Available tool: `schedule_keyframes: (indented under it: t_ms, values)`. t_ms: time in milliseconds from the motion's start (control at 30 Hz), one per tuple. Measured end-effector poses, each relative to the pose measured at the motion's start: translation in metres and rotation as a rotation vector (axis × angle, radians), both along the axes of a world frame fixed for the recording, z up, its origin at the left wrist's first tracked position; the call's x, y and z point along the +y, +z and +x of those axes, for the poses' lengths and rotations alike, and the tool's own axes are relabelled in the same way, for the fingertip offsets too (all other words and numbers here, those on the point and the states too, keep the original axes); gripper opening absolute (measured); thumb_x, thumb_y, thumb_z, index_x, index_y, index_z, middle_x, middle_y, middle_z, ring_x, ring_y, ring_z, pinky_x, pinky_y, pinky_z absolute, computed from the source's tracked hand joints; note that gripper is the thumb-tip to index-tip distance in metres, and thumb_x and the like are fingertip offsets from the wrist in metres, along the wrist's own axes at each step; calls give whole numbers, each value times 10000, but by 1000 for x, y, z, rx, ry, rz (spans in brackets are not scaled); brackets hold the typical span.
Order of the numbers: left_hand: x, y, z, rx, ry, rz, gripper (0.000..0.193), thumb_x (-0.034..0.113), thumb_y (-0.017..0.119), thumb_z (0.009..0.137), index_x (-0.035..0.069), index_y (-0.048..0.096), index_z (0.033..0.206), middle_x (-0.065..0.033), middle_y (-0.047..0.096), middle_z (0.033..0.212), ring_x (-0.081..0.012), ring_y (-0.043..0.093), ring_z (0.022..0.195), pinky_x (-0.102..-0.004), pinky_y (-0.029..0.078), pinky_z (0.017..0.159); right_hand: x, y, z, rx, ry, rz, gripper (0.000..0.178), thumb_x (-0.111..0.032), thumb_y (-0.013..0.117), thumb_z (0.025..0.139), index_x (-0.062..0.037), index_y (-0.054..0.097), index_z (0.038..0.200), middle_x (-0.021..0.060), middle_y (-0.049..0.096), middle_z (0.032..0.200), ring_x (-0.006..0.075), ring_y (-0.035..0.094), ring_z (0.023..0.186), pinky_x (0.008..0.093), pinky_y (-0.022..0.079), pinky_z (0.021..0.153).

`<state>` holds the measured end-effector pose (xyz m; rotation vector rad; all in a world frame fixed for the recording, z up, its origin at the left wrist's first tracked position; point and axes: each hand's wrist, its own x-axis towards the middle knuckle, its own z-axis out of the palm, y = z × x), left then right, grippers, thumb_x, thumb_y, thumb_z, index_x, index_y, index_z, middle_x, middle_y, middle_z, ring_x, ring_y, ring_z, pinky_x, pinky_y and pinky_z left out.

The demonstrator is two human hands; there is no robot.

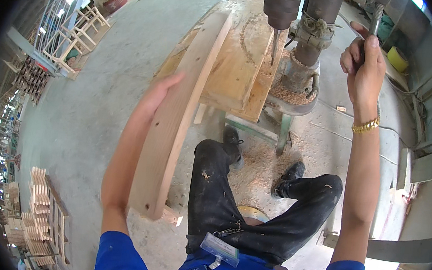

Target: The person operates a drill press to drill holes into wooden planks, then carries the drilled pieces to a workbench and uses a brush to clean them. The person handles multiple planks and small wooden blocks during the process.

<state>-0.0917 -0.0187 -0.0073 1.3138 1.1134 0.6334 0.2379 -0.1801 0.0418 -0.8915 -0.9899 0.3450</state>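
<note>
A long, thick wooden board [172, 111] with small dark knots slants from near my left elbow up to the drill press table. My left hand [166, 89] grips its left side, the thumb on the upper face and the other fingers hidden behind the wood. Up at the right, my right hand [364, 66] is closed around the end of the drill press lever [377, 19], a metal rod. Between my hands, the drill chuck [281, 8] carries a drill bit [275, 47] pointing down, to the right of the board and apart from it.
Beneath the bit is a wooden work table [231, 79] with chips on it. The press column [307, 55] stands behind to the right. Shavings [259, 175] cover the floor by my shoes. Stacked wooden parts [40, 206] stand at left, chair frames [83, 31] farther off.
</note>
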Motion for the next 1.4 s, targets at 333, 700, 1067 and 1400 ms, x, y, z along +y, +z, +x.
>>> schedule_keyframes:
  t_ms: [333,700,1067,1400]
  values:
    - [117,-119,-22,-349,781,506,422,299,469,887,-91,582,1002,-154,616,931,-237,596,879,-353,459,797,4,-3,-6,46,15,52,459,-361,395,962,51,506,1131,-22,301,625,74,305,497,221,257,458]
    - [142,-86,-22,68,599,649,370,297,497,871,-39,618,967,-122,628,931,-207,578,867,-316,429,806,2,-6,-5,55,-51,45,516,-411,410,946,59,481,1148,-30,281,606,80,281,466,238,251,444]
    - [93,10,95,575,-358,378,689,460,670,651,-90,570,1055,-181,626,990,-253,606,898,-324,458,769,4,0,-10,79,18,44,426,-337,403,963,44,520,1113,-34,315,612,65,326,491,207,258,445]
    - [-120,-31,-15,523,-156,594,803,178,695,593,-108,365,1267,-232,516,1181,-285,509,1101,-333,392,952,-3,-2,-5,58,12,9,389,-329,428,950,10,582,1060,-50,351,597,49,354,499,196,259,454]
